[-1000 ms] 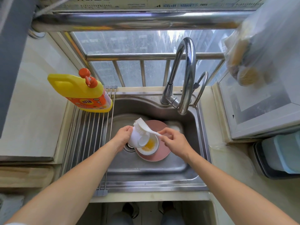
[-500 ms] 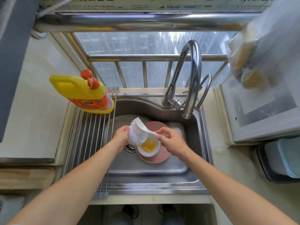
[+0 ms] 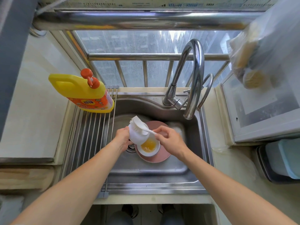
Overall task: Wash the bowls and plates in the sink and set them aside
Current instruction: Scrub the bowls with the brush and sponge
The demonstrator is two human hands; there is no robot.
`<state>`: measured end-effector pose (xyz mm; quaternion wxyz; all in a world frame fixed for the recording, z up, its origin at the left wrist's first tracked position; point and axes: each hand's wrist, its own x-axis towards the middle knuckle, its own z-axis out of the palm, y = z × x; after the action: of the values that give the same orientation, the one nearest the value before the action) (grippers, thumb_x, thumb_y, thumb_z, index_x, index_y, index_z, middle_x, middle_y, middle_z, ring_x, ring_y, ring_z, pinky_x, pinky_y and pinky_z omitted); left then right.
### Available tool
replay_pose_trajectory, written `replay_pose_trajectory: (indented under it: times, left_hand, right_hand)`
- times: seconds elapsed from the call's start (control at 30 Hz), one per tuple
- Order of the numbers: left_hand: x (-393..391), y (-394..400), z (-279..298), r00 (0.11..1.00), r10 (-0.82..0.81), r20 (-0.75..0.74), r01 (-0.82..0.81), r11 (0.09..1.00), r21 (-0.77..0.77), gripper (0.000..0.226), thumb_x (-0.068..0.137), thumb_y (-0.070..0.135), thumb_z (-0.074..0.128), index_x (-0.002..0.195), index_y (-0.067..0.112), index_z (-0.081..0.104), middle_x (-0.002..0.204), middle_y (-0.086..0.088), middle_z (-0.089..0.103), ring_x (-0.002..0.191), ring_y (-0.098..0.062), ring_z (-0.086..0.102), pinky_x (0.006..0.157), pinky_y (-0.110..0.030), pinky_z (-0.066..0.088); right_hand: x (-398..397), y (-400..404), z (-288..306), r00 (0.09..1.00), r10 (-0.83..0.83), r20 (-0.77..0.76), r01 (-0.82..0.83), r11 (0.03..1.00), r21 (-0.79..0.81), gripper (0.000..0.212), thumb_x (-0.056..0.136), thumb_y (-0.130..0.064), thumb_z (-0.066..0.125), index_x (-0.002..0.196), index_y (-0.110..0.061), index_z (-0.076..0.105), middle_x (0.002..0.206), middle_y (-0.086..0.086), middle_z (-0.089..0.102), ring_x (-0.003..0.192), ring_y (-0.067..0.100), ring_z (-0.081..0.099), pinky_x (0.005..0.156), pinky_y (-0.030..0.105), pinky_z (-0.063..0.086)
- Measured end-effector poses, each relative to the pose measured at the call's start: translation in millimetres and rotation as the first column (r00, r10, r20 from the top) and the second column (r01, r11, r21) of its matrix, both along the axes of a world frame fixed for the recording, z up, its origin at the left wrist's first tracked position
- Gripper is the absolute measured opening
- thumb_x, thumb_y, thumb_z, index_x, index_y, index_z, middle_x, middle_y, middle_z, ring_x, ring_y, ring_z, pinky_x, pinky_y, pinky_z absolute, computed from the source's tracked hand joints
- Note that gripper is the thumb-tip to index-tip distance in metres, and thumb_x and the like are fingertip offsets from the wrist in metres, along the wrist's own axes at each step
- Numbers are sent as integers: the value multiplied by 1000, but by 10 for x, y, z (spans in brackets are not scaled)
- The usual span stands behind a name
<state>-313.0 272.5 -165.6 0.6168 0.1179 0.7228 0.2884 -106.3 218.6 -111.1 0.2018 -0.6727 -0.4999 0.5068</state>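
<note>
Scrubbing: right hand [image 3: 172, 141] pinches the white brush [image 3: 140, 125] by its handle, bristles at 11 o'clock.
Left hand [image 3: 122, 138]: fingers curled round a tilted white bowl [image 3: 138, 135].
Second bowl [image 3: 150, 146]: holding yellow residue, on the pink plate [image 3: 155, 157].
Sink [image 3: 154, 172]: plate sits mid-basin; faucet [image 3: 191, 82] at 1 o'clock; detergent bottle [image 3: 84, 91] at 10 o'clock.
</note>
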Motion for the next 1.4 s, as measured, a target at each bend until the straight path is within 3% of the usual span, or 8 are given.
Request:
replay_pose_trajectory:
  times: [0.13, 0.27, 0.4, 0.57, 0.7, 0.9, 1.17, 1.4]
  left_hand:
    - [47, -23, 13, 1000, 14, 19, -14, 1000, -2, 22, 108, 18, 42, 122, 7, 55, 112, -13, 62, 102, -32, 60, 91, -52, 53]
    - [63, -32, 4, 1000, 10, 9, -10, 1000, -1, 20, 106, 17, 45, 120, 8, 57, 111, -12, 63, 99, -31, 61, 86, -49, 54]
    - [33, -13, 24, 999, 10, -31, -10, 1000, 4, 16, 106, 16, 46, 115, 8, 55, 113, -11, 62, 99, -31, 61, 88, -48, 55]
    - [-26, 50, 9, 995, 96, -25, -96, 995, -12, 37, 108, 19, 43, 138, 0, 51, 129, -16, 62, 103, -34, 64, 88, -54, 57]
    - [-4, 48, 53, 989, 145, 5, -145, 989, -4, 37, 109, 16, 41, 140, -2, 46, 122, -14, 57, 103, -34, 61, 96, -59, 52]
    - [33, -32, 38, 999, 47, 9, -47, 999, -8, 37, 107, 17, 44, 142, 5, 49, 134, -17, 61, 115, -36, 62, 88, -50, 55]
    - [-174, 74, 38, 994, 112, -10, -111, 992, 57, 38, 107, 16, 44, 143, 4, 49, 133, -19, 61, 107, -35, 63, 85, -49, 57]
    - [-6, -15, 55, 999, 45, -6, -44, 994, 101, 28, 107, 13, 42, 133, 4, 50, 119, -17, 59, 106, -33, 60, 92, -48, 53]
  right_hand:
    - [8, 12, -11, 993, -72, 89, 71, 997, 20, 11, 93, -35, 58, 92, -36, 69, 80, -15, 65, 82, 12, 62, 70, 30, 49]
    - [-26, 22, 22, 997, 5, 82, -8, 1000, 30, 9, 94, -35, 62, 95, -34, 70, 70, -17, 58, 71, 4, 54, 62, 22, 39]
    - [62, 19, 9, 986, -53, 159, 51, 999, 17, 13, 93, -34, 59, 99, -34, 70, 88, -16, 66, 91, 13, 63, 77, 30, 50]
    - [96, -110, 25, 999, 38, 20, -39, 998, 39, 9, 93, -37, 63, 98, -39, 71, 68, -23, 65, 67, -3, 55, 65, 19, 41]
    - [210, -167, 17, 997, 8, 78, -11, 999, 36, 10, 93, -36, 63, 98, -37, 72, 57, -21, 59, 58, 5, 53, 62, 27, 44]
    - [132, -64, 20, 986, -60, 159, 59, 998, 10, 15, 92, -35, 58, 100, -35, 71, 86, -10, 67, 78, 14, 65, 75, 34, 54]
    - [128, -163, -17, 999, 32, 3, -32, 997, 65, 11, 94, -37, 63, 99, -39, 72, 60, -23, 61, 65, 2, 55, 65, 24, 45]
    - [97, 2, 47, 991, -86, 100, 78, 994, 81, 15, 93, -35, 60, 101, -37, 72, 81, -16, 68, 82, 11, 65, 72, 29, 49]
